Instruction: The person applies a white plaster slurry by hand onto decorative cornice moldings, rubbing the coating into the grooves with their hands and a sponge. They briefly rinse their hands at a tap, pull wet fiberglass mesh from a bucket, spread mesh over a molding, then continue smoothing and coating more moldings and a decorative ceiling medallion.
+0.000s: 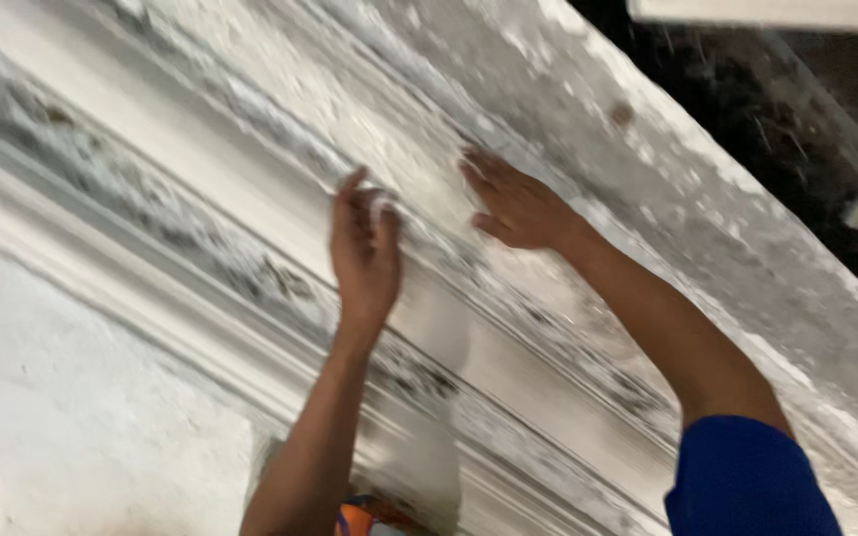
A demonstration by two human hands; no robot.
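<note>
The plaster cornice moulding (250, 248) runs as one long band across the view, its long axis slanting from the upper left down to the lower right, with parallel ridges and grooves that are blotched grey and white. Both hands are raised against it. The left hand (364, 248) lies on the central ridge, its fingers (350, 194) curled and pinched around what looks like a small white lump or pad (381, 206), though blur keeps me from telling what it is. The right hand (518, 208) sits just beside it, further up the slope, with its fingers (479, 169) spread open and flat on the rough surface, holding nothing. The moulding lies directly under both palms, and the left hand is nearer the smooth central groove (449, 328).
</note>
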